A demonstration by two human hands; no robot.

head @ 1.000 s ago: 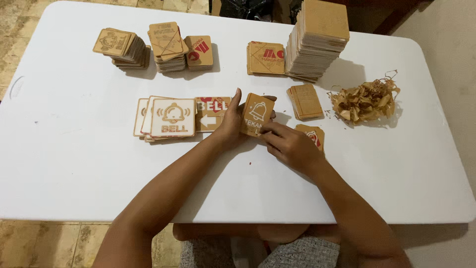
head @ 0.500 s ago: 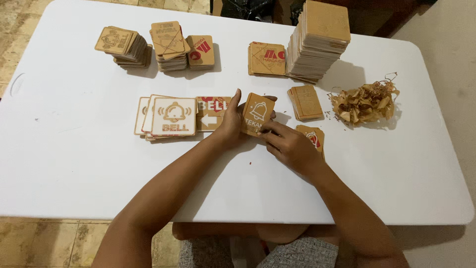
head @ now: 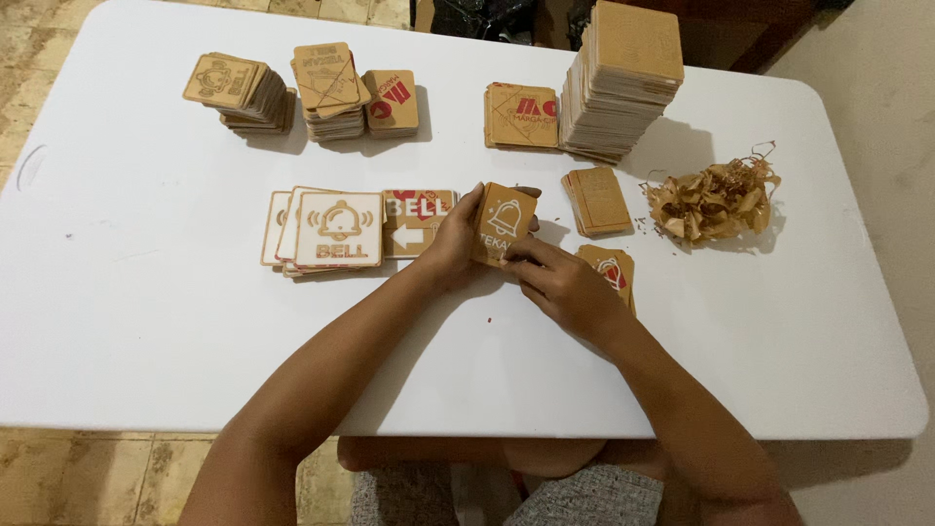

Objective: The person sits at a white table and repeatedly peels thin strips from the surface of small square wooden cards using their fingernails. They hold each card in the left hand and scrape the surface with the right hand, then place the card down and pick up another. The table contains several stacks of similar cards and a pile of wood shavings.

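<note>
Almost nothing has moved since the earlier frames: both hands stay on the same brown bell plaque (head: pixel 504 224), held tilted just above the white table (head: pixel 146 321) near its middle. The left hand (head: pixel 450 241) pinches the plaque's left edge from nine o'clock, thumb on the face; the right hand (head: pixel 565 287) closes its fingers on the lower right corner from about five o'clock. The plaque's long axis runs roughly twelve to six, leaning slightly toward one. Both hands touch it, so neither is nearer. Fanned white bell plaques (head: pixel 326 232) lie at nine o'clock, the tall stack (head: pixel 623 83) at one, the paper scraps (head: pixel 711 200) at three.
</note>
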